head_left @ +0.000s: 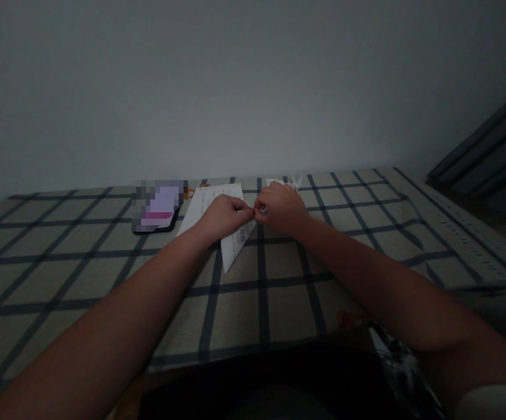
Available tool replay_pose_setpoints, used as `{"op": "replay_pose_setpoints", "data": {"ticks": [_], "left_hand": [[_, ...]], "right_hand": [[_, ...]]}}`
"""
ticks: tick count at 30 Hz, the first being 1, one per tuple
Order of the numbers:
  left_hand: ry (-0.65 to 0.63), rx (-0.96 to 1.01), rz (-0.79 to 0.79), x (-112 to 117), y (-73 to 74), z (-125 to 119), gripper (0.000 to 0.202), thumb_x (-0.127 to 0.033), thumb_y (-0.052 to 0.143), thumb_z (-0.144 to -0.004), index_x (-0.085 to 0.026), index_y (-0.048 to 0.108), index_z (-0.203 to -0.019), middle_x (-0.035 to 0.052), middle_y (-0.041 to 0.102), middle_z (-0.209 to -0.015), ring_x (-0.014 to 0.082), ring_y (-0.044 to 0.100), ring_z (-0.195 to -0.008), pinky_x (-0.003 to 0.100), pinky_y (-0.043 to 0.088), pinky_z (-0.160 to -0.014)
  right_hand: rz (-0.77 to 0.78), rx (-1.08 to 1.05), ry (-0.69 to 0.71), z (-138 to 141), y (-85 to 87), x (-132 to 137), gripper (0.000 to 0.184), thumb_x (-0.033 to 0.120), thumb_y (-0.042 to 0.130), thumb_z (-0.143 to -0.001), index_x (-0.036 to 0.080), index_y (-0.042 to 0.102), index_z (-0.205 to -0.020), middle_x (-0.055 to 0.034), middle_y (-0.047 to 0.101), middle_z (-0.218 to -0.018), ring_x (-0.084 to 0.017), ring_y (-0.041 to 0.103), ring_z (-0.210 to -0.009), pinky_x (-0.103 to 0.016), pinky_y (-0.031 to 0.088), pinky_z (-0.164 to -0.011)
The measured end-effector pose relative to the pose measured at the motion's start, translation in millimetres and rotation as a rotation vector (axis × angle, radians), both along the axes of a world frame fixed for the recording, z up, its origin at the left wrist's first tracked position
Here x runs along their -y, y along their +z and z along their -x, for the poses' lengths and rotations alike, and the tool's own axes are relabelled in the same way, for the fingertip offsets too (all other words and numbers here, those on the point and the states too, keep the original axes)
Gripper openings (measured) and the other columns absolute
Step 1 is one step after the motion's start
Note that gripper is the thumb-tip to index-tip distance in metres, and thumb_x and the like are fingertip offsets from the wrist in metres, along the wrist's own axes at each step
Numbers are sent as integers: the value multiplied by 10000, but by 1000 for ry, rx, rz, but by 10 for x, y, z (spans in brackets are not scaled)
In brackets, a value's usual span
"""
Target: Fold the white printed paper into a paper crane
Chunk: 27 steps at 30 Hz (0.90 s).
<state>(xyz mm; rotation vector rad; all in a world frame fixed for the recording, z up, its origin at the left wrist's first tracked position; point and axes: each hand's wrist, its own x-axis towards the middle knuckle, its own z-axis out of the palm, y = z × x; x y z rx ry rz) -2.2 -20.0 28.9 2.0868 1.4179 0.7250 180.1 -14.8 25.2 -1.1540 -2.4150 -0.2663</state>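
My left hand (229, 219) reaches over a white printed sheet of paper (235, 248), its thumb and fingertips pressed together. One pointed corner of the sheet shows below this hand, and more of it spreads out behind. Fingertip to fingertip with it, my right hand (283, 207) is closed, with the fingers curled in a pinch. Whatever lies between the fingertips is too small and dark to make out. Just behind my right hand are thin white strips or folded bits of paper (297, 182), partly hidden by it.
A phone (161, 207) with a lit, partly blurred screen lies left of the paper. The checked tablecloth (262, 297) covers the table up to a plain wall (253, 87). At right hangs dark striped fabric (493, 151). A shiny silvery item (404, 367) sits near my right forearm.
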Motion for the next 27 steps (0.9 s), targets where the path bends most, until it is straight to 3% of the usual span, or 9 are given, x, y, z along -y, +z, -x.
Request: {"op": "replay_pose_setpoints", "data": {"ticks": [5,21,27], "left_hand": [[14,48,13,-30,-28,30,288,-405,600,-744,-149,713,-676,16,612,-599,150,507,-593,270,339,-556],[22,58,14,-1,-11,9,252,-370,609,-740,-160,690,-628,10,586,-560,142,481,-557,279,333,-554],[-9,30,-9,-17,-23,16,225,-320,590,-751,-160,686,-625,-4,572,-548,136,492,-561,277,343,-569]], "right_hand": [[72,-41,49,-73,13,-71,178,293,597,-860,189,740,-884,-53,711,-898,-208,537,-903,-333,304,-760],[-127,226,117,-99,105,-6,210,266,543,-910,158,723,-890,-99,684,-914,-237,494,-923,-361,274,-735],[-32,69,68,-46,50,-9,187,259,560,-870,160,717,-849,-86,696,-889,-222,523,-890,-349,301,-747]]}}
